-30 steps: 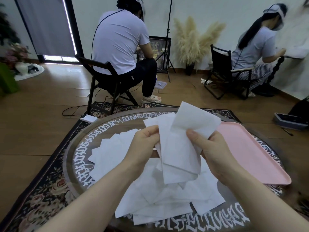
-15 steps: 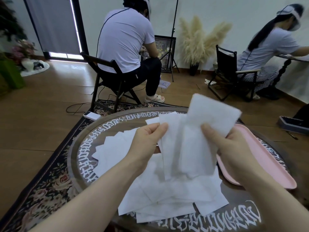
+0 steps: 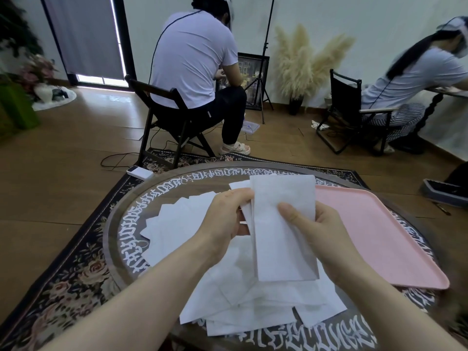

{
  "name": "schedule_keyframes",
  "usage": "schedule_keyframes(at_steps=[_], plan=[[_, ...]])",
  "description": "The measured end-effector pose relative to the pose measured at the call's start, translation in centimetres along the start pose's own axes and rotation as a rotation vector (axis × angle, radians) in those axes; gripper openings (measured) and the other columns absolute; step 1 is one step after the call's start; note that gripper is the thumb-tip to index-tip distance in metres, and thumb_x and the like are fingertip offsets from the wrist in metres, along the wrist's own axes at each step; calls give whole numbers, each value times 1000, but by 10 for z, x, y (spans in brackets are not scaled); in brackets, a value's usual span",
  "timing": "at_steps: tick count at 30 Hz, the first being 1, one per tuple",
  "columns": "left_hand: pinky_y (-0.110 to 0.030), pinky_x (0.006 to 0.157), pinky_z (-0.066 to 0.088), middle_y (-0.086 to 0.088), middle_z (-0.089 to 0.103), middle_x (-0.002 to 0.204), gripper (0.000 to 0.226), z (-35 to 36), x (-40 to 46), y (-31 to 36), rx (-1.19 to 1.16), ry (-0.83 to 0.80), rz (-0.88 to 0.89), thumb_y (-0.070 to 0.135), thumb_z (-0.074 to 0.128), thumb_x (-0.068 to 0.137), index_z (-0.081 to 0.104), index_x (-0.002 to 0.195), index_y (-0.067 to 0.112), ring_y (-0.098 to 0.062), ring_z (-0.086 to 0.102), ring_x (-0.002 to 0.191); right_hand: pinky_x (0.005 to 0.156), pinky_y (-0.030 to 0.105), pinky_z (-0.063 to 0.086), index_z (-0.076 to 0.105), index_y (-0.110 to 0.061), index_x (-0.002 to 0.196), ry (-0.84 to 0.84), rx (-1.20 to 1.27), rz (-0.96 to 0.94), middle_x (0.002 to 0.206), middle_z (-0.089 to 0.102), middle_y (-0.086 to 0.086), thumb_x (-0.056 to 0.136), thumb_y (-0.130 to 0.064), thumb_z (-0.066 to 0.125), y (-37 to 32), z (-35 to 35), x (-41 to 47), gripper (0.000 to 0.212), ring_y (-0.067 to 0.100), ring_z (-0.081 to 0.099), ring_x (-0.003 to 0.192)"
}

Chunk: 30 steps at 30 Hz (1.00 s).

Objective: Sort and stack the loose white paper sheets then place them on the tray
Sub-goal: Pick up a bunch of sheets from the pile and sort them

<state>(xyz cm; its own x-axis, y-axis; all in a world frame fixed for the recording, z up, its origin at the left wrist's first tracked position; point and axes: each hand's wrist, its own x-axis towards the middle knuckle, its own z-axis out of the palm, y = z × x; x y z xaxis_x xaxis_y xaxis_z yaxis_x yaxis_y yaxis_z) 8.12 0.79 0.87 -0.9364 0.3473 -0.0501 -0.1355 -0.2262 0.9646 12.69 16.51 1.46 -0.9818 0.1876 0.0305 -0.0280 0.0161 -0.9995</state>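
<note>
A small stack of white paper sheets (image 3: 283,231) stands upright above the round table, held by both hands. My left hand (image 3: 225,221) pinches its left edge. My right hand (image 3: 319,231) grips its right side, thumb across the front sheet. Below them several loose white sheets (image 3: 253,300) lie scattered and overlapping on the table. The pink tray (image 3: 374,236) sits on the table to the right with nothing on it.
The dark round table (image 3: 119,224) has white lettering around its rim and stands on a floral rug. A white box (image 3: 139,172) lies on the rug beyond the table. Two seated people on folding chairs work farther back.
The tilted sheet in my right hand has been brought square onto the sheets in my left hand, forming one aligned stack. The hands moved closer together.
</note>
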Motion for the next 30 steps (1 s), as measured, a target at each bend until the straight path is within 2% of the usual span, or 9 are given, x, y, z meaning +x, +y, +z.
schedule_keyframes(at_steps=[7, 12, 16, 20, 22, 25, 26, 28, 30], plan=[[-30, 64, 55, -10, 71, 91, 34, 2, -2, 1, -3, -43, 13, 19, 45, 94, 74, 103, 2, -21, 66, 81, 54, 19, 54, 74, -15, 88, 16, -53, -7, 83, 77, -1, 86, -25, 71, -2, -3, 0, 11, 12, 73, 69], [-30, 64, 56, -13, 72, 95, 42, 1, -2, 0, 7, -66, 21, 30, 50, 81, 74, 102, 3, -21, 68, 83, 53, 20, 54, 75, -15, 85, 26, -36, -9, 83, 77, -1, 84, -26, 72, -3, -3, 0, 11, 12, 73, 68], [-32, 68, 58, -13, 74, 98, 23, 3, -3, -2, 8, -35, 31, 19, 57, 95, 74, 100, 6, -22, 70, 85, 53, 19, 53, 75, -15, 87, 13, -17, -19, 83, 78, -1, 85, -25, 72, -2, -3, 0, 11, 12, 73, 69], [-25, 60, 56, -7, 77, 90, 17, 6, -5, -3, 27, -7, 68, 13, 60, 95, 77, 95, 13, -15, 72, 76, 58, 20, 54, 74, -14, 93, 9, -28, -30, 88, 78, 1, 84, -22, 73, 1, -4, 1, 12, 17, 74, 79], [-24, 58, 55, -6, 77, 87, 18, 6, -6, -2, 34, -5, 76, 12, 59, 95, 77, 93, 13, -14, 71, 74, 64, 17, 53, 71, -19, 99, 80, -122, -149, 95, 75, -2, 84, -19, 75, 1, -7, 4, 16, 15, 71, 87], [-23, 56, 54, -4, 76, 80, 19, 3, -7, 1, 111, -62, 89, 11, 59, 95, 77, 89, 14, -13, 70, 68, 78, 8, 40, 59, -36, 107, 153, -379, -443, 111, 62, -13, 81, -21, 80, -8, -17, 8, 37, 5, 57, 105], [-24, 56, 55, -5, 76, 80, 19, 3, -8, 1, 145, -98, 92, 10, 59, 95, 77, 90, 13, -14, 70, 68, 87, 12, 37, 57, -40, 107, 115, -459, -509, 116, 58, -16, 80, -26, 81, -11, -20, 9, 40, 4, 52, 112], [-27, 58, 54, -8, 75, 81, 18, 2, -9, 1, 193, -148, 101, 10, 60, 95, 77, 91, 13, -16, 70, 69, 101, 30, 35, 61, -41, 101, 5, -564, -526, 120, 58, -20, 76, -41, 82, -11, -24, 10, 32, 3, 47, 119], [-27, 58, 55, -8, 75, 81, 17, 0, -9, 0, 202, -150, 113, 11, 61, 94, 78, 90, 16, -16, 70, 69, 103, 41, 38, 68, -31, 86, -61, -545, -441, 116, 63, -16, 69, -46, 80, -9, -26, 11, 25, 8, 50, 119]])
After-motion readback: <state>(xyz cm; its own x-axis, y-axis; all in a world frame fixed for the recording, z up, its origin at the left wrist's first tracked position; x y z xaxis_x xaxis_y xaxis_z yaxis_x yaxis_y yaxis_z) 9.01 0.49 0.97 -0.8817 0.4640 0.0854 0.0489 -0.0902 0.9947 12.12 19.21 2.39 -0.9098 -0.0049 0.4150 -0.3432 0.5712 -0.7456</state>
